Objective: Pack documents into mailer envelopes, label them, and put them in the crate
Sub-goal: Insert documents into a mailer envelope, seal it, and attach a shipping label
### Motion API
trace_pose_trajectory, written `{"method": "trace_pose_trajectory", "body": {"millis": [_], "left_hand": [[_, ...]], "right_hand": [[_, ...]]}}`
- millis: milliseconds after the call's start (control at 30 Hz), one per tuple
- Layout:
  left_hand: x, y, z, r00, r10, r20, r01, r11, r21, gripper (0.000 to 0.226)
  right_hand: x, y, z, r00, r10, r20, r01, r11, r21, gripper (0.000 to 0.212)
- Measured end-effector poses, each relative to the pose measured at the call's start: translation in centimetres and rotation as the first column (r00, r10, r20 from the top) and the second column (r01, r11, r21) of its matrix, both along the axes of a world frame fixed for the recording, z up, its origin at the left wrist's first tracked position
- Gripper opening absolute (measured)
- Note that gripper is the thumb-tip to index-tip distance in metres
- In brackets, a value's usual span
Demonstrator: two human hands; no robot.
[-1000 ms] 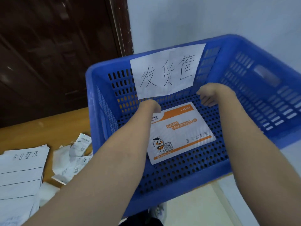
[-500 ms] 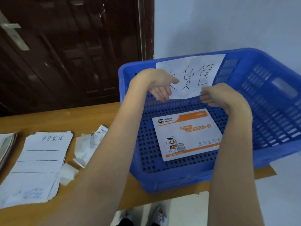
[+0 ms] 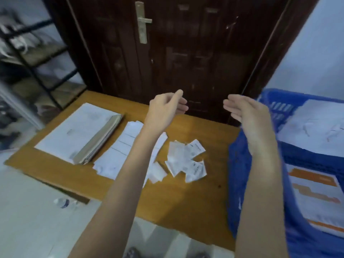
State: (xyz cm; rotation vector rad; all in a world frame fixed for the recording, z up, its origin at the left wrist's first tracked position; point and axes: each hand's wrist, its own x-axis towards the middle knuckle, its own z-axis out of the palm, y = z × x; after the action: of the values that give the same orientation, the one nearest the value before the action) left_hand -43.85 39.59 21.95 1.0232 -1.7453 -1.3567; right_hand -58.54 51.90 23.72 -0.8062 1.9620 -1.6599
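Your left hand (image 3: 163, 107) and right hand (image 3: 247, 112) hang apart and empty, fingers relaxed, above the surface (image 3: 186, 198); the mailer envelope (image 3: 320, 198) lies in the crate (image 3: 240, 164) at its right edge.

One crate (image 3: 242, 164), one mailer (image 3: 316, 198), two hands, several loose labels (image 3: 186, 159).

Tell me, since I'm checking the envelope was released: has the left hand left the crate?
Yes. The left hand has moved out of the blue crate and now hovers over the table.
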Motion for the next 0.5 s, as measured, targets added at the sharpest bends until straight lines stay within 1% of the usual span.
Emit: {"method": "trace_pose_trajectory", "body": {"millis": [100, 200, 333, 500], "left_hand": [[7.8, -4.0, -2.9, 0.978, 0.205, 0.035, -0.204, 0.978, -0.041, 0.034], [15.8, -6.8, -6.6, 0.932, 0.353, 0.083, -0.354, 0.935, 0.000, 0.031], [25.2, -9.1, -10.7, 0.859, 0.482, 0.174, -0.495, 0.868, 0.034, 0.036], [32.7, -11.8, -13.5, 0.784, 0.590, 0.193, -0.614, 0.782, 0.104, 0.033]], "right_hand": [[6.8, -5.9, -1.8, 0.993, 0.108, 0.047, -0.108, 0.994, -0.001, 0.025], [13.4, -11.3, -5.1, 0.973, 0.181, 0.146, -0.186, 0.982, 0.021, 0.026], [20.7, -16.4, -9.5, 0.937, 0.172, 0.303, -0.202, 0.977, 0.070, 0.028], [27.3, -20.9, -12.9, 0.916, 0.205, 0.344, -0.262, 0.957, 0.128, 0.025]]}}
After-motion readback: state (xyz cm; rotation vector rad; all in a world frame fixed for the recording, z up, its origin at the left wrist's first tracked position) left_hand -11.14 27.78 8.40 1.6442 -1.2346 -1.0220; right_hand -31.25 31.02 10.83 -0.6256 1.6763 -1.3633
